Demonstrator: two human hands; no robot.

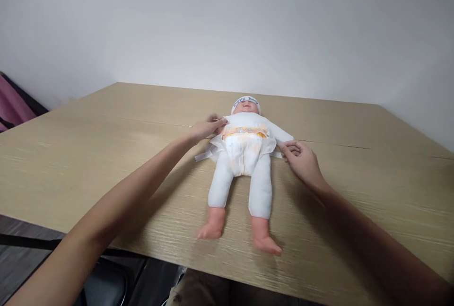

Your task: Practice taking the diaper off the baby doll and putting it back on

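Fingers [218, 124] on doll [244, 154] diaper [244, 152], hat [246, 101] reads "Happy Baby"

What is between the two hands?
The doll, lying on its back on the table, sits between the left hand and right hand, in the head view.

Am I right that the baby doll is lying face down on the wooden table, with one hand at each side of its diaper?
Not quite: the head view shows the baby doll lying face up on the wooden table, its face visible. The left hand and right hand are indeed at each side of its diaper.
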